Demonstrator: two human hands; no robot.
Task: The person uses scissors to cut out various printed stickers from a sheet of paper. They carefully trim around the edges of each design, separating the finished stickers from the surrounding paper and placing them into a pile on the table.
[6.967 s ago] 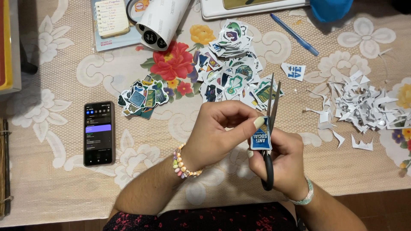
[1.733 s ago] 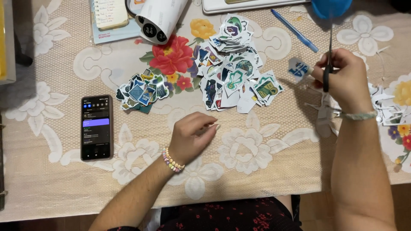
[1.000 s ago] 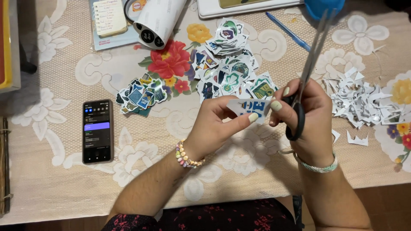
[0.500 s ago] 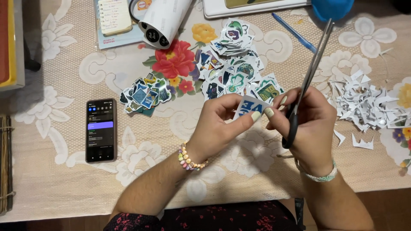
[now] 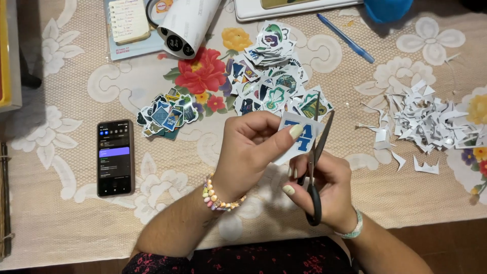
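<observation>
Just right of the frame's centre, the left hand (image 5: pixel 251 147) pinches a white sticker with blue shapes (image 5: pixel 299 136) between thumb and fingertips, holding it up above the lace tablecloth (image 5: pixel 61 213). Directly beside it, the right hand (image 5: pixel 327 195) grips black-handled scissors (image 5: pixel 315 167), fingers curled through the handle loops, with the blades parted and pointing toward the top of the frame, touching the sticker's right edge. Above the hands, near the upper centre, lies a large heap of cut stickers (image 5: pixel 274 76); a smaller stack of stickers (image 5: pixel 165 114) sits to its left. At the right edge is a pile of white paper scraps (image 5: pixel 431 122). A dark phone (image 5: pixel 115 157) with a lit screen lies at the left, well apart from the hands. A blue pen (image 5: pixel 345 38) and a white roll (image 5: pixel 187 23) lie along the top.
</observation>
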